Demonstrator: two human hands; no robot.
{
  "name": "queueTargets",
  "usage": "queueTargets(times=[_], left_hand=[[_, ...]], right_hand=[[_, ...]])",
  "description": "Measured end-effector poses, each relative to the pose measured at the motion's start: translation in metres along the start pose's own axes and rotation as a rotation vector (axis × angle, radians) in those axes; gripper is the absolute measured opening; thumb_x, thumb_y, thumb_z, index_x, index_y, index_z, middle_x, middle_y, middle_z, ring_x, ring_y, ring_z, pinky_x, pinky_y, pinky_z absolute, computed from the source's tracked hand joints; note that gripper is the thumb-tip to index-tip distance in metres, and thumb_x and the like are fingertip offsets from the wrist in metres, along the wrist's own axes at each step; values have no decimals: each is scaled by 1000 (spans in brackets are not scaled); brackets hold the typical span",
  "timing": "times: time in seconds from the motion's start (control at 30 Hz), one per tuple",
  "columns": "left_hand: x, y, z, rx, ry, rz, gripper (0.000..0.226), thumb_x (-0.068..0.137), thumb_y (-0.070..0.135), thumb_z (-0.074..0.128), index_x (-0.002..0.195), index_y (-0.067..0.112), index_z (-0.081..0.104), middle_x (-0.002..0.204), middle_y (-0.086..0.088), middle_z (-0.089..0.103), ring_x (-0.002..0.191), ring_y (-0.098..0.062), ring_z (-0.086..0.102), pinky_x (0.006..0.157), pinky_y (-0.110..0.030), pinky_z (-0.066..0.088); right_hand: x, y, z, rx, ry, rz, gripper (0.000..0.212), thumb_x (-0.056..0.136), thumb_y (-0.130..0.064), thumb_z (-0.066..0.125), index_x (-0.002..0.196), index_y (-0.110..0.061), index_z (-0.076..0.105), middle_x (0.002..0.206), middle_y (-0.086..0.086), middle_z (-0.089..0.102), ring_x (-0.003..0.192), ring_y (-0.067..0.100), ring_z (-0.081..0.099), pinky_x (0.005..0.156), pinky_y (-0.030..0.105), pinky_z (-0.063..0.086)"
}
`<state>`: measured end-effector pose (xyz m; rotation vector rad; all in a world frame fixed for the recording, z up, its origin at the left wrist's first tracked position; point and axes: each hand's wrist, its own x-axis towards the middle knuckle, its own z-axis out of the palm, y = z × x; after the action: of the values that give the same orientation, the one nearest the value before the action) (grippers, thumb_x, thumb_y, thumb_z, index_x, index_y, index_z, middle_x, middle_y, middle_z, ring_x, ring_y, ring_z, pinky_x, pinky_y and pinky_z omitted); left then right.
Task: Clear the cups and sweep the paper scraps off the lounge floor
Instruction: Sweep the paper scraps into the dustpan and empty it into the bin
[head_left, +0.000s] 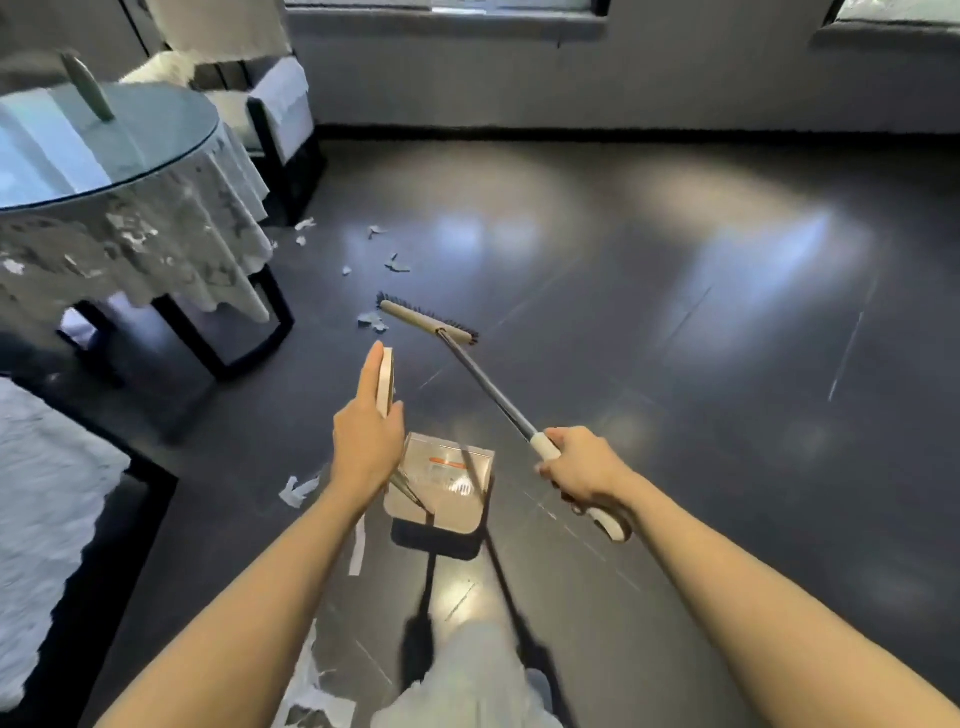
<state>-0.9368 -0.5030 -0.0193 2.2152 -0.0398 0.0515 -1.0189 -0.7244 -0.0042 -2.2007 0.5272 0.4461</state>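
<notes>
My right hand (582, 462) grips the pale grip of a broom handle (488, 389). The broom's beige head (428, 323) with dark bristles rests on the dark floor ahead. My left hand (366, 436) holds the beige top handle (385, 382) of an upright dustpan (441, 486), whose tray stands on the floor just below my hands. White paper scraps lie just left of the broom head (371, 321), further off near the table (397, 265), left of the dustpan (297, 489) and near my feet (311, 691). No cups are in view.
A round glass-topped table (156, 171) with a lace cloth and dark legs stands at the left. A dark chair with white covers (283, 119) is behind it, and a white-covered seat (47, 493) sits at the near left. The wall and windowsill run along the back.
</notes>
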Motion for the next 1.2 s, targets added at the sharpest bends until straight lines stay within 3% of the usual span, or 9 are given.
queueTargets(times=[0.07,0.17,0.27,0.43,0.53,0.67,0.9,1.03,1.2], left_hand=[[44,14,18,-18,51,-40,71,96,16,55,147,48,19,95,8,53,64,-1,50,57,-15,36],[114,26,50,-52,120,-86,70,95,14,54,147,47,21,97,7,50,65,3,46,57,-15,33],[200,33,93,-65,154,-108,69,95,13,54,148,45,23,96,5,51,64,2,47,59,-18,35],[350,51,144,-49,172,-194,71,95,13,53,148,47,20,98,-2,53,69,-17,54,76,-36,49],[433,72,163,-34,214,-192,68,95,15,52,148,45,22,105,0,59,68,-13,53,72,-22,40],[537,88,188,5,270,-166,72,91,4,56,151,31,27,138,0,55,105,-29,62,80,-10,34],[708,82,262,5,344,-237,74,88,-5,56,151,20,25,138,26,31,127,-8,47,95,-7,28],[786,82,292,-54,375,-329,76,89,-8,54,151,24,24,143,22,35,131,-3,40,107,-17,29],[866,67,306,-35,432,-417,77,88,-9,54,151,24,25,144,14,42,125,-2,42,109,-24,31]], right_hand=[[55,-9,-34,-31,-32,-19,13,87,-8,56,78,-14,50,70,5,52,46,17,47,36,22,39],[138,-26,-75,2,-62,-21,2,89,-8,57,88,-7,56,68,6,51,44,15,45,36,20,38],[240,-44,-112,-9,-98,-50,14,89,-9,59,100,0,58,69,6,53,48,15,47,40,24,40],[395,-96,-174,-41,-133,-75,12,90,-8,55,101,-11,59,73,7,55,47,15,48,36,20,40],[472,-127,-217,-64,-156,-88,6,87,-9,55,92,-9,58,69,6,55,45,16,47,37,22,40],[580,-160,-260,-94,-212,-122,16,85,-8,53,100,-4,58,71,7,54,45,16,46,37,21,40],[807,-224,-313,-94,-306,-148,9,83,-7,53,90,-8,57,62,5,51,32,9,41,36,21,39],[918,-274,-343,-136,-391,-130,28,84,-4,54,111,3,57,59,6,50,33,10,42,35,20,37],[1042,-335,-354,-215,-486,-162,31,84,-1,55,112,10,55,60,9,48,38,15,42,36,20,36]])
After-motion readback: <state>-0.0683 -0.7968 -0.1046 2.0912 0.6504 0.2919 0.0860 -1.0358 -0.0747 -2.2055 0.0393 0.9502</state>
